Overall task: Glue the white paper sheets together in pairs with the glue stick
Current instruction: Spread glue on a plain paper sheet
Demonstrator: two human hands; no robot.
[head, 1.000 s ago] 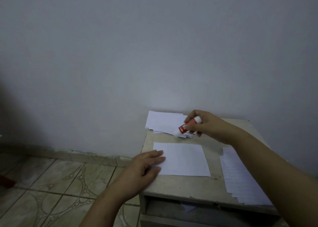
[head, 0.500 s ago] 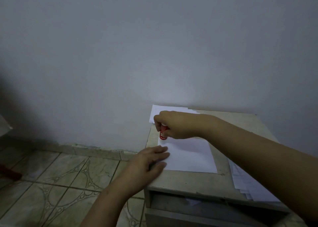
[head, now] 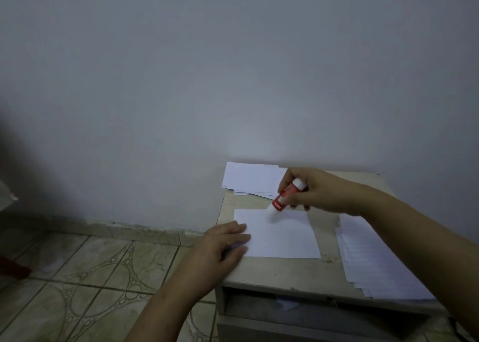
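Note:
A single white sheet [head: 282, 238] lies flat in the middle of the small table [head: 274, 271]. My left hand [head: 223, 248] rests flat on the sheet's left edge with fingers straight. My right hand [head: 311, 190] grips a red and white glue stick [head: 283, 199], tilted, with its lower end touching the sheet near the far edge. A stack of white sheets [head: 252, 178] lies at the table's back left, partly hidden by my right hand. Another pile of sheets [head: 375, 261] lies along the right side under my right forearm.
The table stands against a plain grey wall [head: 233, 82]. A drawer opening [head: 298, 308] shows under the tabletop. Patterned floor tiles [head: 90, 277] spread to the left, with a red object [head: 13, 266] at the far left edge.
My right hand moved with the glue stick from the sheet's far left corner to the right along the far edge. The stick turned from upright to tilted. The left hand stayed put.

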